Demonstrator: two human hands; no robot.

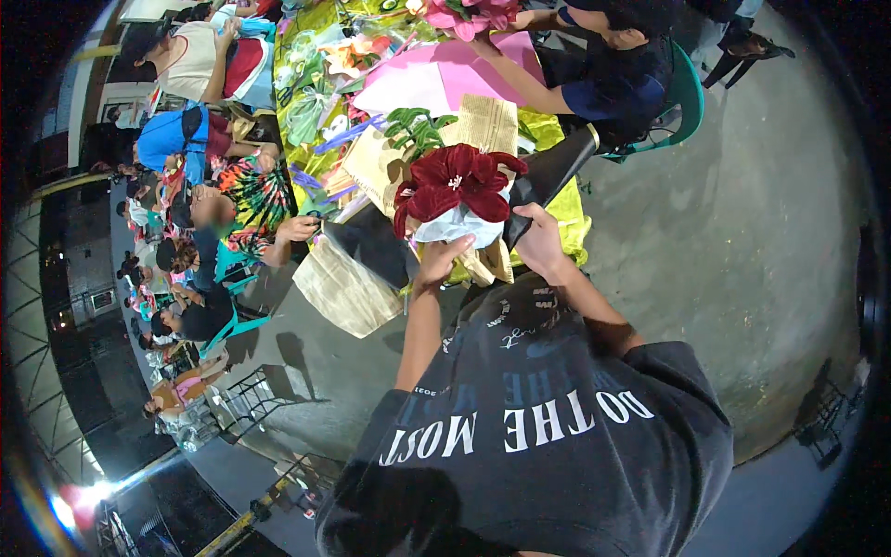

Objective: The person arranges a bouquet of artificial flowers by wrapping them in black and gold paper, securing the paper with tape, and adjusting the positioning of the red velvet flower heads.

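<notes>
Dark red fuzzy flowers (455, 183) with pale centres sit in front of me at the table's near edge, bunched into a bouquet with green leaves (415, 130) behind. White tissue (461, 226) is gathered under the blooms. My left hand (444, 262) is closed on the bouquet's base at the tissue. On the other side, my right hand (543, 243) has its fingers closed at the edge of black wrapping paper (561, 174); part of its grip is hidden. Printed tan paper (489, 123) fans out behind the flowers, and another tan sheet (348, 290) hangs off the table's edge.
A yellow cover (568, 239) lies over the table, crowded with craft flowers, pink sheets (445, 76) and purple strips (349, 136). Across at the right, a seated person handles a pink bouquet (464, 17). Several people sit along the left, some on green chairs (234, 320).
</notes>
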